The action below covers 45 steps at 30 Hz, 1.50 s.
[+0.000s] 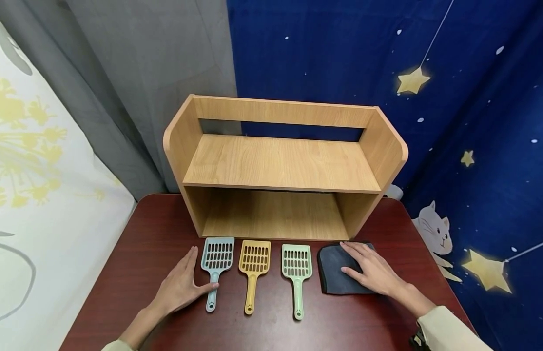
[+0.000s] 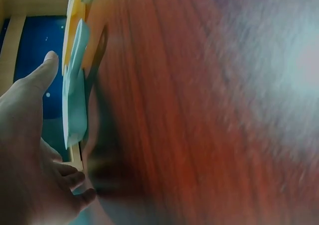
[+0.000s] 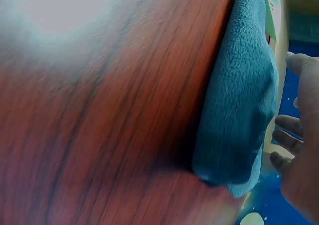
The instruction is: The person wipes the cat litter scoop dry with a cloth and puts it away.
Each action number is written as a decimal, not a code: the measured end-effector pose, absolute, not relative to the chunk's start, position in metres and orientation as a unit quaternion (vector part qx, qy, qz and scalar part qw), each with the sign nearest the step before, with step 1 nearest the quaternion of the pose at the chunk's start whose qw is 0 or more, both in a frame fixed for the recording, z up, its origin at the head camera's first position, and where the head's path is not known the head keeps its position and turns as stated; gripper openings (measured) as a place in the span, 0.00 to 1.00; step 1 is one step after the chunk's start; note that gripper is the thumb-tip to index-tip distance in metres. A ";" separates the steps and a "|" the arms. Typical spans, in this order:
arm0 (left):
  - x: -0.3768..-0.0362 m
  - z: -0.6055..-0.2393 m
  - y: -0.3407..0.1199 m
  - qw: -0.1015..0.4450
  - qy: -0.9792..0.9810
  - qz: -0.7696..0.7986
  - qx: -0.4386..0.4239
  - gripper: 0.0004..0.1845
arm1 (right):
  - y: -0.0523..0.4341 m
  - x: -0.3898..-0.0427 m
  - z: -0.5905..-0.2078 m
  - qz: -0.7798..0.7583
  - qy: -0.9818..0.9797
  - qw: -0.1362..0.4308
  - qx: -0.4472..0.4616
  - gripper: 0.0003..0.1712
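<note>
The left hand (image 1: 180, 286) lies flat on the counter (image 1: 122, 273), fingers straight and together, gripping nothing; its thumb touches the handle of the blue scoop (image 1: 215, 267). The left wrist view confirms an extended thumb beside the pale blue scoop's edge. The right hand (image 1: 371, 271) rests palm down on the dark grey cloth (image 1: 335, 275), fingers straight and slightly spread, pressing on the fabric without curling round it. In the right wrist view the cloth shows as a folded, fleecy pad lying on the counter with the fingers alongside it.

The blue scoop lies at the left of a row, slotted head away from the person, handle toward them. Just beside it to the right lies the yellow scoop (image 1: 253, 271), then the green scoop (image 1: 297, 275), all parallel and apart from each other. The cloth lies just right of the green scoop, near the counter's right side.

Behind the row stands a wooden shelf unit (image 1: 280, 165) with two open tiers. Behind it hang a grey curtain (image 1: 135, 73) and a blue star-patterned backdrop (image 1: 473, 97).
</note>
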<state>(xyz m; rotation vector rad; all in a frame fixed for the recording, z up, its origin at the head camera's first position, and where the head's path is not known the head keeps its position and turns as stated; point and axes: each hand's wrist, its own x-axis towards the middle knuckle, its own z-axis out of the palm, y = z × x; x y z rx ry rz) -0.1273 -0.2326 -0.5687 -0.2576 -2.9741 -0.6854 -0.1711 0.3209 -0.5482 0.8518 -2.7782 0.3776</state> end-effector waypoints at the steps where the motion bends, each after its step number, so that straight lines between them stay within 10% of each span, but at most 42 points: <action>1: -0.126 -0.569 -0.231 0.039 -0.970 -0.225 -0.084 0.69 | 0.319 -0.172 -0.549 0.135 -0.942 0.100 0.290 0.41; 24: -0.124 -0.578 -0.210 0.036 -0.967 -0.238 -0.080 0.67 | 0.294 -0.212 -0.565 0.238 -0.924 0.014 0.299 0.38; 45: -0.123 -0.573 -0.216 0.073 -0.958 -0.272 -0.056 0.45 | 0.288 -0.224 -0.554 0.280 -0.910 0.020 0.304 0.24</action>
